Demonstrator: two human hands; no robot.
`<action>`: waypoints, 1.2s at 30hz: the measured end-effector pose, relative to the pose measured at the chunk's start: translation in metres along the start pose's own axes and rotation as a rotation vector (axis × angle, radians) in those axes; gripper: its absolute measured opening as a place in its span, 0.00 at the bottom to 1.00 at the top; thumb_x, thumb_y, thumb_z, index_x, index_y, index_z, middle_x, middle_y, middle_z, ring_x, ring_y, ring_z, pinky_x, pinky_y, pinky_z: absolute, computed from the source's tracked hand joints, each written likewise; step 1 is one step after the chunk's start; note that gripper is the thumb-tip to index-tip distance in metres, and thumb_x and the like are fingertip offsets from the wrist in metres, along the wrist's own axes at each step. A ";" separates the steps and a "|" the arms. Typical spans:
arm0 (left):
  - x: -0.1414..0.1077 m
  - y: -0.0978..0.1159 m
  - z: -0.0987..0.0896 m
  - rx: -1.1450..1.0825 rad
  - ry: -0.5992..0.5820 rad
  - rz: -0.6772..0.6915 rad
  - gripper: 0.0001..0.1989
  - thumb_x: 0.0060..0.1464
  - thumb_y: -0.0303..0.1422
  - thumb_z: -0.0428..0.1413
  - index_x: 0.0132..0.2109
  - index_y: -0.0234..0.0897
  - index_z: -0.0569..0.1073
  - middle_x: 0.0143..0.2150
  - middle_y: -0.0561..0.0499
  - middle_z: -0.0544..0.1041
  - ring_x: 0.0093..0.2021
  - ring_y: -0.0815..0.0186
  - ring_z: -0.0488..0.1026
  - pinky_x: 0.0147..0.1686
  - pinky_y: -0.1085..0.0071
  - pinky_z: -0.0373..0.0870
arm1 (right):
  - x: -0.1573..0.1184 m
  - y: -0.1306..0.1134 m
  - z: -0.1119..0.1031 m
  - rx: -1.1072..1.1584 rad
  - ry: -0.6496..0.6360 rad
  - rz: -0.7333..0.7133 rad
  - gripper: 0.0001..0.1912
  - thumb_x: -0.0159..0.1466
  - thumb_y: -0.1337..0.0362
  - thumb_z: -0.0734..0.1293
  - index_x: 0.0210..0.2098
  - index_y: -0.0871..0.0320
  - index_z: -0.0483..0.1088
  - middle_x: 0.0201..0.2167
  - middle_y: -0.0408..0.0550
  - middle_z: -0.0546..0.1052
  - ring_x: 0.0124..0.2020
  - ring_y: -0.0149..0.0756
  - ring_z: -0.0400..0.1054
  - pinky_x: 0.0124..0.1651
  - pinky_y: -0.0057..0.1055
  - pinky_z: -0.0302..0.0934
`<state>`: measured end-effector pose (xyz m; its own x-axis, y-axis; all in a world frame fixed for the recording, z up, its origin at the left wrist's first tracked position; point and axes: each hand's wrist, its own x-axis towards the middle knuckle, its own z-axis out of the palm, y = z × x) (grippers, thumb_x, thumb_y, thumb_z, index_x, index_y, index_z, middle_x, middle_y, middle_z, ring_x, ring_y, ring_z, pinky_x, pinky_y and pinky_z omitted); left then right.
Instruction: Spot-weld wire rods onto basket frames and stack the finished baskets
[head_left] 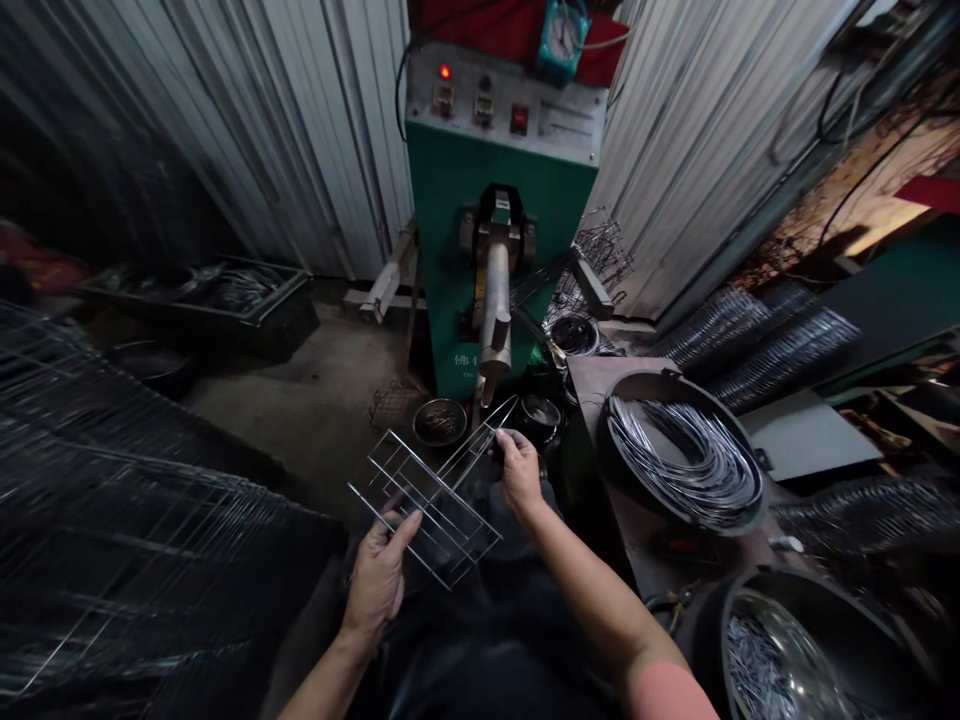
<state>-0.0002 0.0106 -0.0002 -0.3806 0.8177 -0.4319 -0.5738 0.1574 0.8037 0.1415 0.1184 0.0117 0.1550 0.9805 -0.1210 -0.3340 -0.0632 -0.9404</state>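
A wire rack (439,488) of thin shiny rods is held over my lap, tilted, with a narrower part running up to the right. My left hand (382,565) grips its lower left edge, thumb on top. At the upper right, my right hand (517,465) pinches the narrow part, near a pointed wire end. Just beyond the rack stands a green spot welding machine (442,250) with a lit red lamp. The machine's round metal arm (496,305) points toward me, its lower tip close above the wire end. Whether they touch, I cannot tell.
To the right, a round pan (679,450) of bent wires sits on a table (592,385); a bowl of short metal pieces (772,650) is nearer. Stacked wire racks (135,520) fill the left. A small bowl (440,422) and a trough (277,310) are on the floor.
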 end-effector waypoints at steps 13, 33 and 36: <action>0.014 0.013 0.012 0.072 -0.031 -0.011 0.19 0.26 0.40 0.68 0.25 0.35 0.72 0.26 0.55 0.73 0.31 0.71 0.70 0.37 0.74 0.66 | 0.024 -0.006 -0.001 0.014 -0.072 0.019 0.09 0.51 0.58 0.67 0.22 0.58 0.67 0.18 0.39 0.68 0.19 0.26 0.60 0.25 0.25 0.57; 0.017 0.024 0.028 -0.020 -0.018 -0.021 0.19 0.26 0.37 0.68 0.30 0.35 0.74 0.29 0.54 0.77 0.33 0.68 0.73 0.40 0.70 0.68 | -0.008 -0.024 -0.028 -0.222 -0.351 0.150 0.16 0.50 0.52 0.70 0.30 0.59 0.72 0.22 0.42 0.73 0.26 0.30 0.67 0.32 0.27 0.60; 0.019 0.020 0.026 -0.031 -0.009 0.016 0.19 0.26 0.37 0.68 0.29 0.35 0.74 0.30 0.54 0.77 0.35 0.67 0.73 0.42 0.70 0.67 | -0.037 -0.023 -0.038 -0.445 -0.546 0.080 0.13 0.55 0.54 0.66 0.26 0.57 0.73 0.21 0.41 0.72 0.26 0.31 0.65 0.32 0.26 0.58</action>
<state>-0.0002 0.0440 0.0181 -0.3832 0.8249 -0.4157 -0.5904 0.1273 0.7970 0.1788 0.0763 0.0259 -0.3810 0.9157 -0.1280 0.1052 -0.0946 -0.9899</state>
